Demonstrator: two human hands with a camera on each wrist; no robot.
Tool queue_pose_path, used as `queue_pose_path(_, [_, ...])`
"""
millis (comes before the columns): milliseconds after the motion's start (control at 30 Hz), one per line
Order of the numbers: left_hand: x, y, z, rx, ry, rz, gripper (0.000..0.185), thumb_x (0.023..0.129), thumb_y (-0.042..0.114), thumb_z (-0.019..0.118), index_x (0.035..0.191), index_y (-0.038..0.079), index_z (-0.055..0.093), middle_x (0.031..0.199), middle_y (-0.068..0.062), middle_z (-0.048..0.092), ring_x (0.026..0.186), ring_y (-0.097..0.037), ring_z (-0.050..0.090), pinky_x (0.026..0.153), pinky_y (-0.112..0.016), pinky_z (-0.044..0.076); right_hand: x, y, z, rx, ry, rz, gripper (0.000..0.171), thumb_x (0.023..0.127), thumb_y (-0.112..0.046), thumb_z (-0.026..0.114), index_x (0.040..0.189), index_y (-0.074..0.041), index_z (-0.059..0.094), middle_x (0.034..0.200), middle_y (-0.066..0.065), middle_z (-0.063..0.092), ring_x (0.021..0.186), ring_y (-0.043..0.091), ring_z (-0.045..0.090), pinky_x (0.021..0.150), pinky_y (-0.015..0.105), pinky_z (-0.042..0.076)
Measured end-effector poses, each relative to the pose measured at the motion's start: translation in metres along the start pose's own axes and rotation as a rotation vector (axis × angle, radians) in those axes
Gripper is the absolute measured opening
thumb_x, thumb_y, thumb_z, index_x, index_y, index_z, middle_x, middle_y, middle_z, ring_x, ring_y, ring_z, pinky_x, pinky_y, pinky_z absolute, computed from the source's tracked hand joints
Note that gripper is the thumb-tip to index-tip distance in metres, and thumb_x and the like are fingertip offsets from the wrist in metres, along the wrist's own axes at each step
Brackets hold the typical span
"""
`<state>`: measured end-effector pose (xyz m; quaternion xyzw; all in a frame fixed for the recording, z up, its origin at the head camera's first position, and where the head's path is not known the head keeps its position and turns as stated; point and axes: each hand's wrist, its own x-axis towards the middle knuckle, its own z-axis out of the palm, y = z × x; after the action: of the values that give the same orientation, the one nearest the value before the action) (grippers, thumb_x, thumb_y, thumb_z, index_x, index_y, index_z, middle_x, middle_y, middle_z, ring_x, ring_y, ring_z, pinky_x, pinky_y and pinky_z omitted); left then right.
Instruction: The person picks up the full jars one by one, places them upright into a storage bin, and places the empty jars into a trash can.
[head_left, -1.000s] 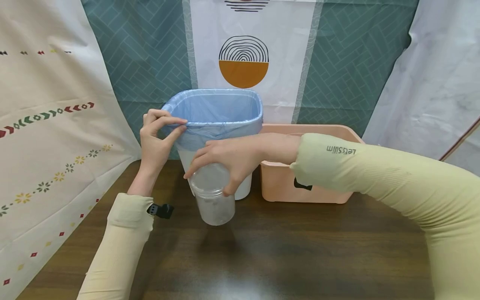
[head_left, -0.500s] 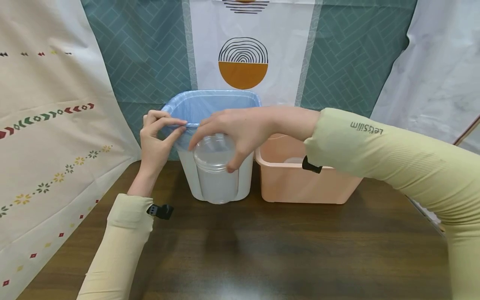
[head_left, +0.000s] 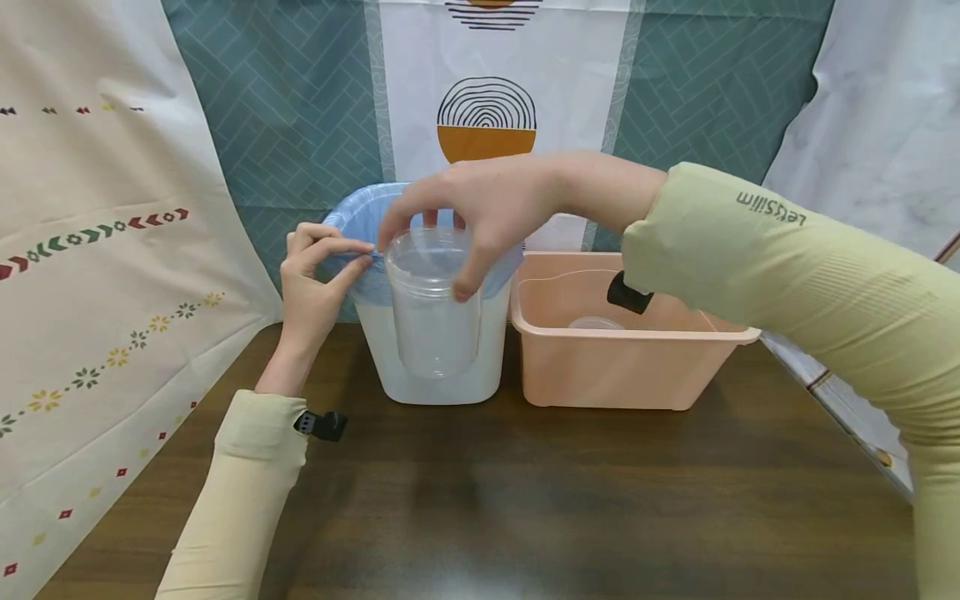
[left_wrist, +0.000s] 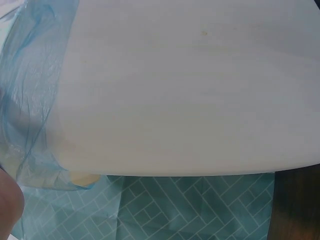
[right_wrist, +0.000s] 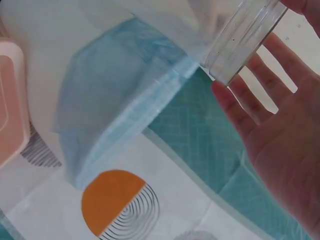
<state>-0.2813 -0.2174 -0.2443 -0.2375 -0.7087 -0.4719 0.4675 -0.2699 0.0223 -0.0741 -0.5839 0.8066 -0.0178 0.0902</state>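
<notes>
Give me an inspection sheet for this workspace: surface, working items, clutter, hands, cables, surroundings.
Surface: dark wooden table, bare in front.
Working items: clear plastic container, upright, held clear of the table in front of the white bin; blue bin liner folded over the bin's rim.
Clutter: peach tub right of the bin, a clear round item inside.
Hands: right hand grips the container's top from above; left hand pinches the liner at the rim.
Cables: nothing seen.
Surroundings: patterned cloth backdrops behind and left.
</notes>
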Motion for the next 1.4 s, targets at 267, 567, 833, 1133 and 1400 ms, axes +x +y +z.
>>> queue_pose_path(267, [-0.004, -0.003, -0.002, 0.015, 0.008, -0.027, 0.013, 0.081, -0.01, 0.073, 0.094, -0.007, 0.075, 0.096, 0.023, 0.05, 0.099, 0.002, 0.041, 0.094, -0.027, 0.026, -0.003, -0.004, -0.029, -0.036, 0.112, -0.003, 0.07, 0.076, -0.027, 0.077, 0.142, -0.028, 0.051, 0.139, -0.014, 0.051, 0.115, 0.013, 0.047, 0.092, 0.037, 0.048])
queue_pose_path(567, [-0.009, -0.014, -0.001, 0.018, 0.004, -0.008, 0.014, 0.079, -0.011, 0.073, 0.093, -0.006, 0.075, 0.096, 0.023, 0.05, 0.099, 0.0, 0.04, 0.091, -0.026, 0.026, -0.01, 0.002, -0.047, -0.04, 0.263, 0.045, 0.071, 0.076, -0.032, 0.077, 0.143, -0.029, 0.052, 0.139, -0.009, 0.052, 0.112, 0.015, 0.043, 0.092, 0.036, 0.048])
queue_pose_path(833, [-0.008, 0.005, -0.004, -0.004, 0.009, 0.003, 0.012, 0.081, -0.01, 0.072, 0.093, -0.009, 0.074, 0.095, 0.023, 0.05, 0.099, 0.001, 0.041, 0.092, -0.025, 0.027, -0.007, 0.017, -0.061, -0.129, 0.395, 0.162, 0.075, 0.077, -0.034, 0.079, 0.145, -0.033, 0.049, 0.141, -0.007, 0.051, 0.113, 0.012, 0.04, 0.093, 0.033, 0.049])
queue_pose_path(1133, [-0.006, 0.002, -0.006, 0.01, 0.018, 0.002, 0.012, 0.081, -0.01, 0.072, 0.092, -0.008, 0.074, 0.095, 0.023, 0.051, 0.099, 0.002, 0.041, 0.092, -0.025, 0.027, 0.006, 0.041, -0.061, -0.158, 0.434, 0.29, 0.077, 0.079, -0.045, 0.076, 0.149, -0.038, 0.042, 0.144, -0.005, 0.047, 0.118, 0.013, 0.038, 0.093, 0.031, 0.051])
queue_pose_path(1400, [-0.003, -0.004, -0.005, 0.019, 0.016, -0.01, 0.013, 0.08, -0.011, 0.073, 0.093, -0.008, 0.074, 0.095, 0.023, 0.05, 0.099, 0.003, 0.043, 0.095, -0.027, 0.026, 0.013, 0.062, -0.048, -0.162, 0.407, 0.295, 0.076, 0.081, -0.047, 0.073, 0.15, -0.035, 0.042, 0.15, -0.003, 0.045, 0.124, 0.019, 0.04, 0.099, 0.038, 0.047])
